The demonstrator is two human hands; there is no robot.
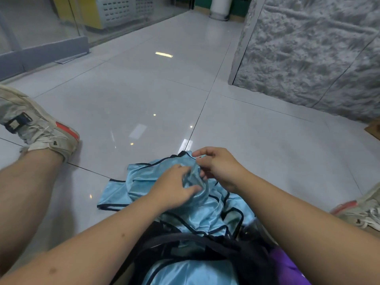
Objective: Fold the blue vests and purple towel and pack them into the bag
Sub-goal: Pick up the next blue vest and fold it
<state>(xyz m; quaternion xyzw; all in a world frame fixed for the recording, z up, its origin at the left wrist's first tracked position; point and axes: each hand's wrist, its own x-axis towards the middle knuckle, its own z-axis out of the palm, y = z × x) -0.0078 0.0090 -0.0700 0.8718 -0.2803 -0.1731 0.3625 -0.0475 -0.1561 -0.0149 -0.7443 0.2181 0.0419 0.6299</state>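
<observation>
A heap of light blue vests [144, 182] with dark trim lies on the floor between my legs. My left hand [174, 188] and my right hand [218, 167] both pinch a bunched fold of one vest at the top of the heap. More blue vest fabric [185, 270] sits inside the black bag [236, 254] at the bottom of the view. The purple towel [287, 266] shows at the bag's right side, partly hidden by my right arm.
Glossy grey floor tiles [144, 103] spread ahead. My left shoe [39, 128] rests at the left and my right shoe [359, 210] at the right. A rough grey stone wall [308, 48] stands at the right, a glass partition [41, 27] at the far left.
</observation>
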